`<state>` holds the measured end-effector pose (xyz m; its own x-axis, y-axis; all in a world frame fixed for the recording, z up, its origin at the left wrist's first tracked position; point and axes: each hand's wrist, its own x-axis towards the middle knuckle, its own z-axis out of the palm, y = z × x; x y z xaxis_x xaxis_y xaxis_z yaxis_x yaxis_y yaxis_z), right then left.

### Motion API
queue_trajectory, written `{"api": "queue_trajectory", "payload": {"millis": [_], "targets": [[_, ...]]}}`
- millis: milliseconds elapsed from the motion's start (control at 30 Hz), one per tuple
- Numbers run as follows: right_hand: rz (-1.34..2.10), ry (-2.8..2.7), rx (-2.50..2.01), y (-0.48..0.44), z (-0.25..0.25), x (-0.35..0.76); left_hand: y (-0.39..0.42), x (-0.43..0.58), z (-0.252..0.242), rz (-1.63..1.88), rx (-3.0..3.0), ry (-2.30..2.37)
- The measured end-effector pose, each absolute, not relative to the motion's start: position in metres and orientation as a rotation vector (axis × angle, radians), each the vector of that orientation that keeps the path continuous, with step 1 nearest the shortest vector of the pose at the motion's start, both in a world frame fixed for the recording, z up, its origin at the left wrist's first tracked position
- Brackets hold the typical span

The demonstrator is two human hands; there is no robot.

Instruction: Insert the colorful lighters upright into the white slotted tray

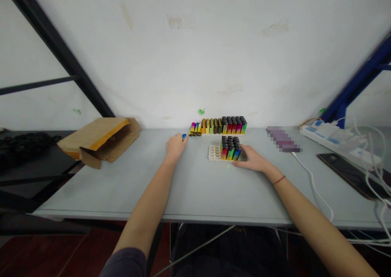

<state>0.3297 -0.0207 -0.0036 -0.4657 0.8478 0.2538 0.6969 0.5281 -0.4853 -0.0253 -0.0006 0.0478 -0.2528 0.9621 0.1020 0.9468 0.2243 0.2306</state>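
Note:
My left hand (176,144) is closed around a lighter, and only its blue end (184,137) shows past the fingers. Just to its right, a few lighters with purple and yellow bodies (194,129) lie by the wall. My right hand (252,159) grips the right end of a white tray (214,152) with round holes, thumb at the front and fingers behind. Upright multicoloured lighters (231,148) with black tops fill the tray's right part. Bare holes show at its left end.
Behind the tray stand rows of yellow-to-dark lighters (211,126) and black-topped lighters (234,125). An opened cardboard box (97,138) lies at left. At right are a blurred-out phone (282,138) on a cable, a dark phone (345,173) and a power strip (339,142) with tangled white cables.

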Motion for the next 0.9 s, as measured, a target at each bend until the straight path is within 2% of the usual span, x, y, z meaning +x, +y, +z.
{"api": "queue_trajectory", "payload": {"millis": [200, 367, 500, 700, 900], "targets": [[0.427, -2.292, -1.241, -0.020, -0.004, 0.330, 0.001, -0.032, 0.051, 0.488, 1.825, 2.346], [0.427, -2.289, -1.244, -0.020, -0.005, 0.331, 0.005, -0.030, 0.056, 0.983, 1.268, 1.981], [0.435, -2.304, -1.269, -0.021, -0.004, 0.329, 0.002, -0.012, 0.063, 1.181, 0.894, 1.641], [0.440, -2.288, -1.267, -0.023, -0.001, 0.328, -0.013, 0.025, 0.071, 1.252, 0.659, 1.169], [0.451, -2.302, -1.293, -0.024, 0.001, 0.328, -0.021, 0.045, 0.063, 1.232, 0.711, 1.222]]}}
